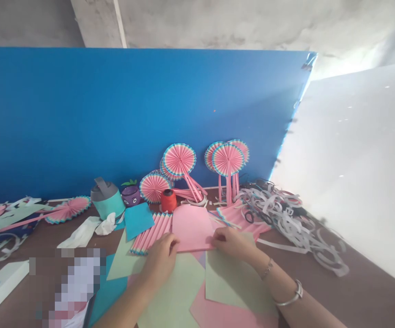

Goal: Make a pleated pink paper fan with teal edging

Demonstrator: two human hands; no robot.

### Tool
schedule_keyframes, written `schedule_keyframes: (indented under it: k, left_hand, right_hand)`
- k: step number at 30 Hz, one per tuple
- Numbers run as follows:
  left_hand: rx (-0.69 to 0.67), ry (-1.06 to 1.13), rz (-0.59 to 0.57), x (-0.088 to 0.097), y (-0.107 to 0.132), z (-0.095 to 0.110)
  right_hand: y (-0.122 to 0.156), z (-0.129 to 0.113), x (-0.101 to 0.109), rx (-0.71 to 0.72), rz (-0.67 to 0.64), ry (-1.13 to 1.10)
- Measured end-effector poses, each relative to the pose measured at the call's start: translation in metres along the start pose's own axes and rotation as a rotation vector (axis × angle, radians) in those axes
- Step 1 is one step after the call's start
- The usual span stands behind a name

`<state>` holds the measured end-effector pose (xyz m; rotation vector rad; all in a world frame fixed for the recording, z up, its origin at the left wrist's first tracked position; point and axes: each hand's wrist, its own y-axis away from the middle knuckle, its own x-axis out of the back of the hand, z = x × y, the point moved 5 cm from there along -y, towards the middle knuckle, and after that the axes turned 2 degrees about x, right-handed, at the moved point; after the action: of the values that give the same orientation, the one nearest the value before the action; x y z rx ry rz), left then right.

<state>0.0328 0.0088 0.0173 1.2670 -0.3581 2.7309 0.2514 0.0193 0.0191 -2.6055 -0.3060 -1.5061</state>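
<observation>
A sheet of pink paper [192, 228] is held between my two hands, its far edge tilted up from the table. My left hand [163, 253] pinches its near left corner, and my right hand [233, 243] pinches the near right corner. Beneath and around them lie sheets of pale green paper [173, 289]. Just left of the held sheet rests a pleated pink strip [153, 232] with blue-tipped edges. A blue paper square [139, 221] lies beyond it. Another pleated pink piece [238, 218] is partly hidden behind my right hand.
Round pink paper fans [179, 159] and more fans [228, 159] lean against the blue partition [132, 114]. A red thread spool [168, 200], a teal container [107, 200] and a purple pot [131, 195] stand at the back. Black-handled scissors [249, 217] lie beside tangled white strips [286, 214].
</observation>
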Motion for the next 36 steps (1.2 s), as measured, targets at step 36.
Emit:
schedule_keyframes:
  k: [36]
  left_hand:
    - [-0.213,-0.460,-0.100,-0.012,0.000,0.012]
  right_hand:
    - [-0.004,0.008,-0.013,-0.053,-0.022,-0.054]
